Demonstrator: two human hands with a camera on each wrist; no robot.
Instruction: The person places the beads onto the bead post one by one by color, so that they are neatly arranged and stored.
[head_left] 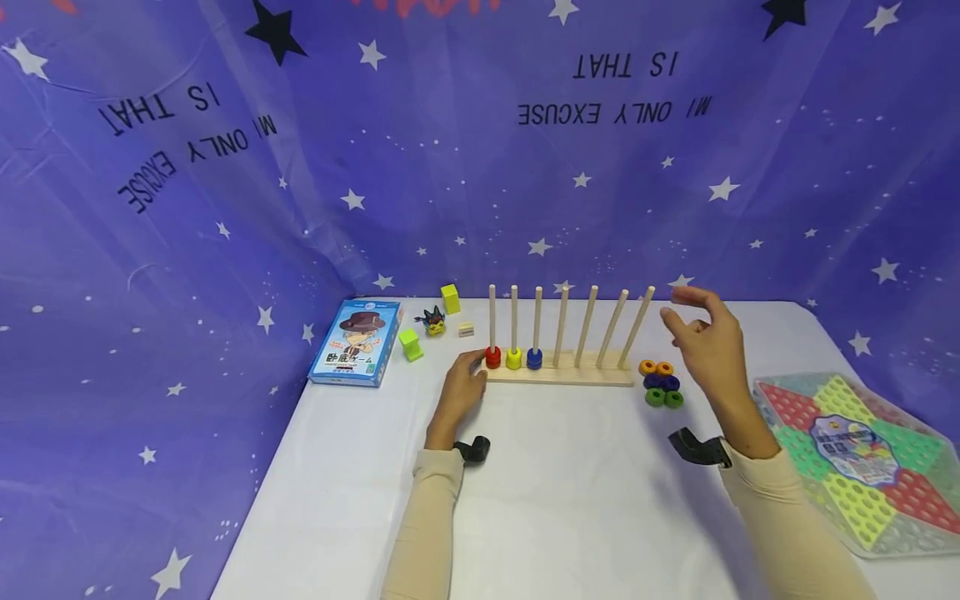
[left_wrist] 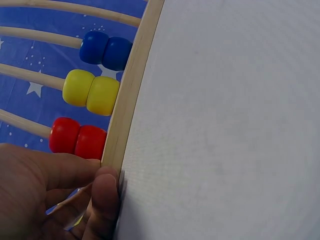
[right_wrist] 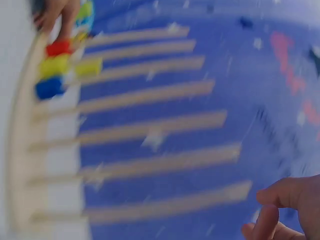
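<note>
A wooden peg stand [head_left: 558, 382] with several upright rods stands on the table. Red beads [head_left: 492, 358], yellow beads [head_left: 513, 359] and blue beads [head_left: 534, 359] sit at the bottom of its three leftmost rods, two of each colour in the left wrist view. My left hand [head_left: 461, 387] pinches the left end of the base between thumb and fingers, right beside the red beads. Raised near the top of the rightmost rod [head_left: 638, 327], my right hand [head_left: 708, 348] holds nothing; its thumb and fingers curve with a gap between them.
Orange beads [head_left: 656, 367], dark blue beads [head_left: 662, 382] and green beads [head_left: 664, 398] lie right of the stand. A star-patterned game board [head_left: 862, 450] is at far right. Leftward are a blue card box [head_left: 356, 343], green blocks [head_left: 411, 344] and a small figurine [head_left: 433, 321].
</note>
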